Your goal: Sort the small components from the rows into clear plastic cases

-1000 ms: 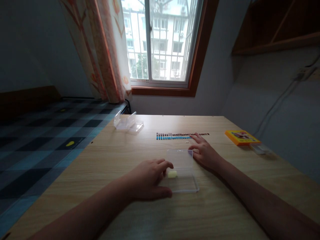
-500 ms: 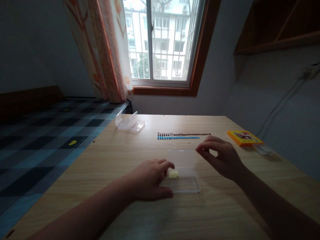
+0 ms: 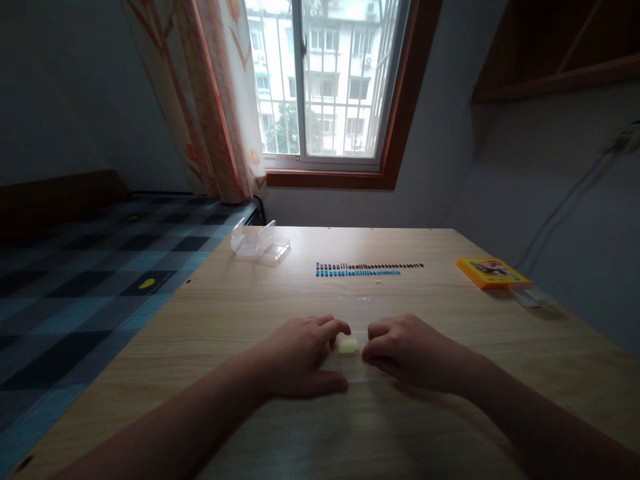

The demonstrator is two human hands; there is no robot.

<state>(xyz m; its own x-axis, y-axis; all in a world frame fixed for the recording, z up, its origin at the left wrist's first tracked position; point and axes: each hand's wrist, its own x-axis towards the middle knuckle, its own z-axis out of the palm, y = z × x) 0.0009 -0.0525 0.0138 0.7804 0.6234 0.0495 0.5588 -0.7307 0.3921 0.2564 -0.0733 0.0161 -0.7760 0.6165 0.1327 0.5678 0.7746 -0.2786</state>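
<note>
A: What appears at left?

B: Two open, clear plastic boxes [image 3: 267, 251]; then the left hand [image 3: 300, 357], thumb and fingers apart, at the left side of an opened, rectangular, transparent plastic case [image 3: 363, 309].

A: At centre?

B: A small, pale-yellow block [image 3: 348, 346] in the case's near half, beside the left fingertips.

A: And right?

B: The right hand [image 3: 407, 350], fingertips together over the case's right portion; whether they pinch anything cannot be told.

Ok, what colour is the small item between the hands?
The small item is pale yellow, clearest in the head view.
</note>
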